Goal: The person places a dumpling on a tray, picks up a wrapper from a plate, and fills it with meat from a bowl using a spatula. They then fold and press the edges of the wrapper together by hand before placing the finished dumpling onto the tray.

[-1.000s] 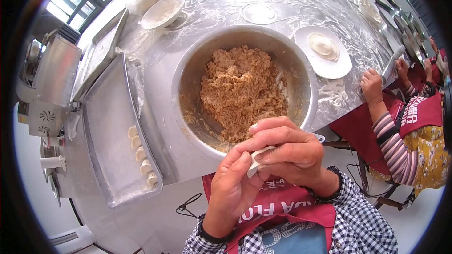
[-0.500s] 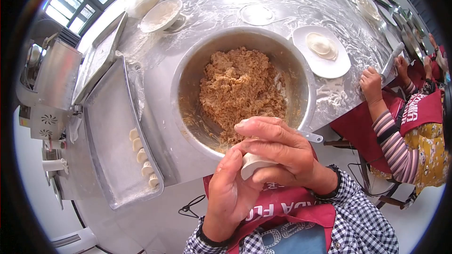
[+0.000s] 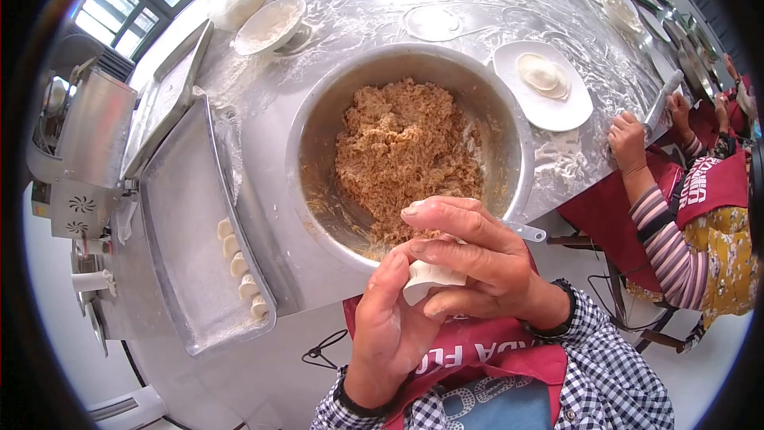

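A white dough dumpling [image 3: 430, 279] is held between my two hands, in front of the near rim of a big metal bowl. My left hand [image 3: 385, 322] pinches its left side with thumb and fingertips. From the right, my right hand [image 3: 481, 259] closes its fingers and thumb over the dough, hiding much of it. Brown minced filling [image 3: 406, 155] fills the middle of the metal bowl [image 3: 306, 119]. A handle [image 3: 527, 232] sticks out over the bowl's right rim beside my right hand.
Left of the bowl lies a metal tray [image 3: 179, 231] with several shaped dumplings [image 3: 239, 265] along its right side. Dough wrappers [image 3: 543, 76] rest on a white plate [image 3: 569, 111]. A floury dish [image 3: 270, 24] stands at the back left. At right, another person's hand [image 3: 627, 143] touches a rolling pin [image 3: 664, 103].
Both hands stay almost in place around the dumpling. The dough between them has turned slightly, and the fingers have shifted a little.
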The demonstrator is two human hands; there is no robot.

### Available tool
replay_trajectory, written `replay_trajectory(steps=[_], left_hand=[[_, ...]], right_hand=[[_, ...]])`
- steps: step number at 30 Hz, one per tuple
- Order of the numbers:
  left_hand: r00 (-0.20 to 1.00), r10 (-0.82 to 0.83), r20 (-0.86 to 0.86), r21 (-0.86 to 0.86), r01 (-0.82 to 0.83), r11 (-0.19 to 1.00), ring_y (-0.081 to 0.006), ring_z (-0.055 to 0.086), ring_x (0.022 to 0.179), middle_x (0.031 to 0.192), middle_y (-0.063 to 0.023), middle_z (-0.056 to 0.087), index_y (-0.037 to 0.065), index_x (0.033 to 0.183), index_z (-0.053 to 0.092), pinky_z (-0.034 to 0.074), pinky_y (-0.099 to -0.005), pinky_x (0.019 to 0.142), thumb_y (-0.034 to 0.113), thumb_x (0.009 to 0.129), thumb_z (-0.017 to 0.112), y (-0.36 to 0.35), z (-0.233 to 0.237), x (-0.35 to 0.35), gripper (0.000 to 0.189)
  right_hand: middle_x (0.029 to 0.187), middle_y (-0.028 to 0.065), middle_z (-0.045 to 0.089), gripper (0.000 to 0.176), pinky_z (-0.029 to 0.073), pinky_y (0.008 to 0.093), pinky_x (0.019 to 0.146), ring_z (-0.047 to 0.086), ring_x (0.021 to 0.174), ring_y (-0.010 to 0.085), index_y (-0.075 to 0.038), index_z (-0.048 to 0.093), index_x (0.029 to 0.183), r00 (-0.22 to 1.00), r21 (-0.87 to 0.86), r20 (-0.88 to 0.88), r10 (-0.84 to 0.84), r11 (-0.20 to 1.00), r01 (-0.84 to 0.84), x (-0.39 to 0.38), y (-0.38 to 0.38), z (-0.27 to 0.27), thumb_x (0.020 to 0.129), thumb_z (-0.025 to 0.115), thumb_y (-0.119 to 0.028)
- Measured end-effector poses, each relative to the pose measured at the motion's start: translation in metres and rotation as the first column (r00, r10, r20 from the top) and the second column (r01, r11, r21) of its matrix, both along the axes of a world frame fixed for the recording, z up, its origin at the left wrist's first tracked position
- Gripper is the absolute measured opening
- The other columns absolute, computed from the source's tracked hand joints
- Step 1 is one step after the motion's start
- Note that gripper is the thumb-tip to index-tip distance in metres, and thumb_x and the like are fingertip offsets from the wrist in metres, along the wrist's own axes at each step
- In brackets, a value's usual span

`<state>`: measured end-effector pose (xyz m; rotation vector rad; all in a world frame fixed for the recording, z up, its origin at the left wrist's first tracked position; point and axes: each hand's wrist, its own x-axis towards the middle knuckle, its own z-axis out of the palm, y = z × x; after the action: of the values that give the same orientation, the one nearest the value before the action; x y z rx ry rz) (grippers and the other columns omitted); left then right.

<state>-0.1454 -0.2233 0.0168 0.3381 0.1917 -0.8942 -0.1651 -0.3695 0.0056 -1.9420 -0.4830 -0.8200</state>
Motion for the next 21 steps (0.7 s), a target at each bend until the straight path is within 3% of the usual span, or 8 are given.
replay_trajectory(steps=[5, 8, 11, 13, 21], left_hand=[[1.0, -0.02, -0.017, 0.031, 0.021, 0.999, -0.0201, 0.053, 0.104, 0.116, -0.0134, 0.049, 0.002, 0.12, 0.041, 0.049, -0.0311, 0.082, 0.021, 0.094, 0.037, 0.0, -0.004, 0.0, 0.032], [0.999, -0.044, 0.011, -0.032, 0.044, 0.999, -0.0192, 0.052, 0.102, 0.111, -0.0097, 0.051, 0.002, 0.118, 0.044, 0.047, -0.032, 0.082, 0.021, 0.092, 0.041, -0.001, -0.001, 0.001, 0.032], [0.999, -0.036, -0.035, 0.087, 0.039, 0.995, -0.0181, 0.051, 0.102, 0.111, -0.0091, 0.05, 0.002, 0.118, 0.043, 0.047, -0.0317, 0.081, 0.021, 0.092, 0.041, -0.003, 0.008, 0.0, 0.032], [0.997, -0.018, -0.078, 0.046, 0.022, 0.999, -0.0183, 0.051, 0.101, 0.11, -0.0085, 0.051, 0.002, 0.115, 0.046, 0.047, -0.0321, 0.082, 0.021, 0.092, 0.041, -0.002, 0.005, -0.001, 0.03], [0.999, -0.045, -0.028, 0.018, 0.045, 0.999, -0.0193, 0.051, 0.101, 0.109, -0.0081, 0.051, 0.002, 0.108, 0.05, 0.046, -0.032, 0.084, 0.023, 0.092, 0.042, 0.0, -0.005, 0.001, 0.028]], right_hand=[[0.11, 0.02, 0.056, 0.036, 0.046, 0.0432, 0.082, 0.056, 0.099, 0.0345, 0.0, 0.063, 0.096, 1.0, -0.003, 0.011, 0.012, 1.0, -0.012, -0.003, 0.0, 0.004, 0.078, 0.063, -0.031], [0.111, 0.0188, 0.056, 0.032, 0.046, 0.0424, 0.082, 0.056, 0.098, 0.0335, 0.0, 0.064, 0.094, 0.997, -0.085, 0.082, 0.016, 0.996, -0.009, -0.002, 0.0, 0.003, 0.078, 0.063, -0.027], [0.111, 0.0177, 0.056, 0.027, 0.046, 0.0419, 0.082, 0.056, 0.099, 0.0332, -0.001, 0.065, 0.091, 0.999, -0.131, 0.048, 0.011, 0.991, -0.005, -0.005, 0.0, 0.006, 0.077, 0.063, -0.023], [0.108, 0.0157, 0.059, 0.027, 0.047, 0.0384, 0.077, 0.057, 0.095, 0.031, 0.001, 0.063, 0.086, 0.997, -0.109, 0.075, -0.024, 0.994, 0.032, -0.004, 0.002, 0.007, 0.066, 0.067, -0.017], [0.109, 0.0181, 0.057, 0.033, 0.048, 0.0371, 0.076, 0.058, 0.095, 0.0311, -0.002, 0.062, 0.091, 0.998, 0.049, 0.031, -0.046, 0.998, 0.044, -0.003, 0.007, 0.005, 0.063, 0.071, -0.017]])
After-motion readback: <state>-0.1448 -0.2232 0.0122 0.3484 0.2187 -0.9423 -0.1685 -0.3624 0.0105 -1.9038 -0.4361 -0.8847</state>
